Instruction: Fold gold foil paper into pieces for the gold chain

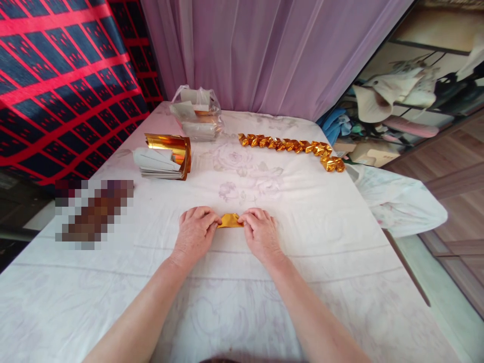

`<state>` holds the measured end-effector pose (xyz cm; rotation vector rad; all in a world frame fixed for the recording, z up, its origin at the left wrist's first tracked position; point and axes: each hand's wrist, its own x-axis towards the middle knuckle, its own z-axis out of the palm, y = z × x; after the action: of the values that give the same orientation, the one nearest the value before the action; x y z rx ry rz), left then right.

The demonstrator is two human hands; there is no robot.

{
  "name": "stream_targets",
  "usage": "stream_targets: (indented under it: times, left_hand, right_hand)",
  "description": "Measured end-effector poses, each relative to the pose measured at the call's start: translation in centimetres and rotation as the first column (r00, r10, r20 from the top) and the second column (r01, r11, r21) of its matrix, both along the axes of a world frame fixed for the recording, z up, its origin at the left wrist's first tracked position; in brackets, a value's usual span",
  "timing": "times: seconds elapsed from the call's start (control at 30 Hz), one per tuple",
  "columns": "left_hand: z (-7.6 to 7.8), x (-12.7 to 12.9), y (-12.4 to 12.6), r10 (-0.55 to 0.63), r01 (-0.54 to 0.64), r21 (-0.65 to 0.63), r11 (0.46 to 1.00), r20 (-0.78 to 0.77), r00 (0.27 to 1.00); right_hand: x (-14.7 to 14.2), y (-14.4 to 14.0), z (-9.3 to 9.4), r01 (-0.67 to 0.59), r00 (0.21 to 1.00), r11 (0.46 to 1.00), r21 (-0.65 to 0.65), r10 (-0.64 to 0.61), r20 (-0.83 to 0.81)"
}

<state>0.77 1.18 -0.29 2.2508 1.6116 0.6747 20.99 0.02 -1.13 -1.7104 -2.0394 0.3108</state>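
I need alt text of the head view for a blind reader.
Both hands, left hand and right hand, pinch a small folded gold paper on a white tablecloth. Behind lie a row of folded gold pieces and a stack of gold sheets.

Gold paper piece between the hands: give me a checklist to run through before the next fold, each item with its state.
1. Gold paper piece flat on the tablecloth: ok.
2. Left hand pinching its left end: ok.
3. Right hand pinching its right end: ok.
4. Creases sharp and aligned: cannot tell, fingers hide the ends.
5. Stack of gold sheets and row of folded gold pieces apart from the work: ok.
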Motion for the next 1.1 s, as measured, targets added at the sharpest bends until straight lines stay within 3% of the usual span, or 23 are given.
stream_targets:
  times: [0.33,0.57,0.73,0.87,1.1]
  left_hand:
    - [0.0,0.7,-0.1,0.051,-0.049,0.024,0.999,-0.072,0.996]
    - [0.0,0.7,0.2,0.064,-0.064,0.011,0.998,-0.075,0.995]
    - [0.0,0.7,0.2,0.071,-0.070,0.009,0.997,-0.077,0.995]
    - [-0.1,0.7,0.3,0.077,-0.077,0.001,0.997,-0.085,0.993]
    - [0.3,1.2,0.3,0.116,-0.118,-0.015,0.993,-0.112,0.987]
  right_hand:
    - [-2.6,-0.4,1.1,0.161,0.979,0.987,0.008,-0.160,0.124]
    - [-2.5,0.0,0.7,0.197,0.978,0.980,-0.038,-0.194,0.074]
    - [-1.2,0.6,0.0,0.132,0.991,0.988,-0.080,-0.134,-0.028]
    - [0.3,1.4,-0.4,0.003,0.984,0.994,-0.109,-0.022,-0.175]
    - [2.0,2.2,-0.7,-0.157,0.963,0.985,-0.072,0.136,-0.233]
